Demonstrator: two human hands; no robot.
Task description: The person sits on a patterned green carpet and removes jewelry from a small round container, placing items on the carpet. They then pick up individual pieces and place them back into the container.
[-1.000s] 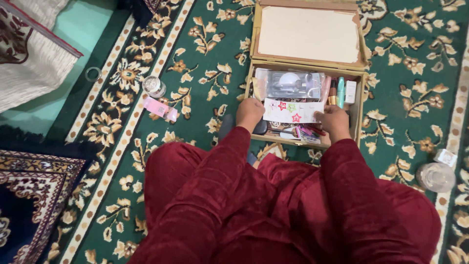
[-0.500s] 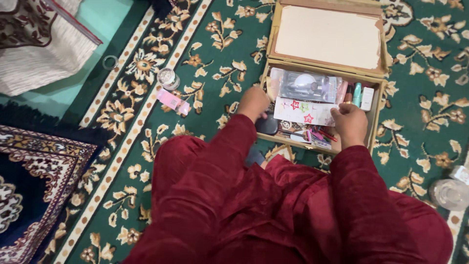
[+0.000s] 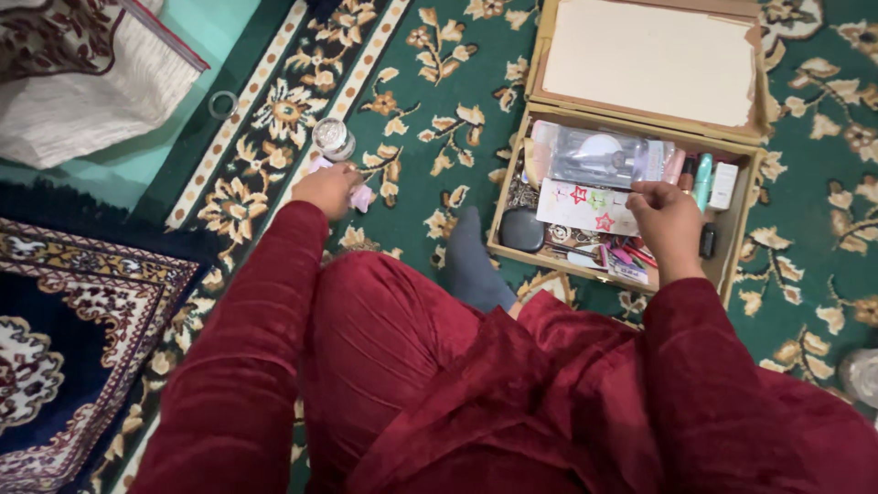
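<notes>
I sit on a green floral carpet in dark red clothes. My left hand [image 3: 326, 187] is out to the left, closed over a small pink packet [image 3: 363, 197] that lies on the carpet, just below a round silver-lidded jar [image 3: 333, 138]. My right hand [image 3: 665, 217] rests in the open cardboard box [image 3: 512, 174], its fingers pinching the right end of a white card with red and green stars [image 3: 583, 207]. The box also holds a clear plastic case [image 3: 599, 157], a black compact [image 3: 522, 229], tubes and small cosmetics.
The box's raised lid [image 3: 649, 59] has a pale paper lining. My grey-socked foot [image 3: 469, 265] lies beside the box. A folded white cloth [image 3: 87, 82] and a small ring [image 3: 222, 104] are at the far left, a dark patterned rug [image 3: 64, 338] at the lower left.
My left hand left the box's near-left corner and swung left across the carpet onto the pink packet. My right hand stayed on the starred card. The view shifted left.
</notes>
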